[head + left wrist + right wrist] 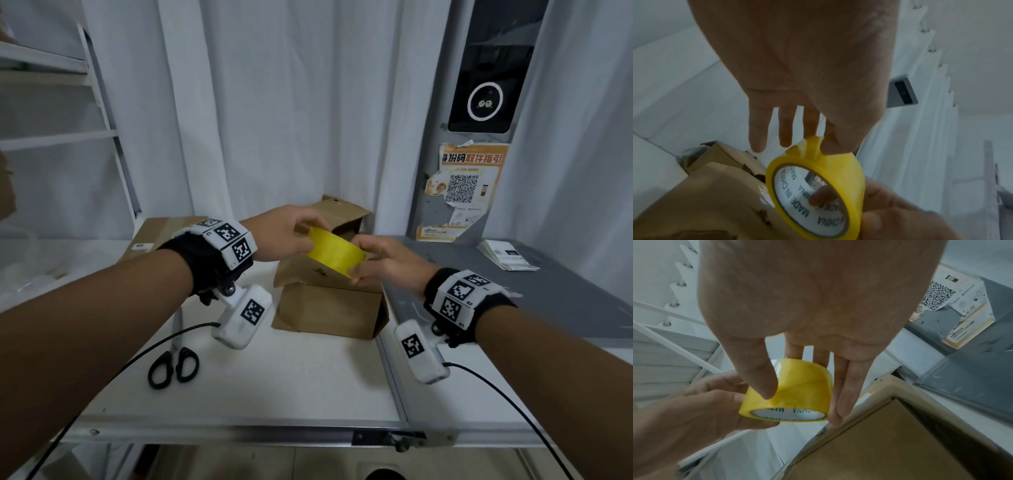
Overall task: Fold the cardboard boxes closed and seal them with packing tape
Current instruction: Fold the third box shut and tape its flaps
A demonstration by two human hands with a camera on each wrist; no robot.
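Observation:
Both hands hold a yellow packing tape roll [334, 255] in the air over a brown cardboard box [329, 311] on the white table [274, 387]. My left hand [310, 228] pinches a lifted tab of tape at the roll's top edge, which the left wrist view shows as a raised yellow flap on the tape roll [838, 170] at my left hand [819, 146]. My right hand [363, 263] grips the roll, thumb on its outer face and a finger inside the core. In the right wrist view my right hand [801, 395] is on the tape roll [803, 386] above the box [890, 443].
Black-handled scissors [174, 366] lie near the table's front left. A second box with raised flaps [346, 212] stands behind the first, and a flat taped box [161, 233] lies at the back left. A grey surface [548, 291] with papers [507, 257] adjoins on the right.

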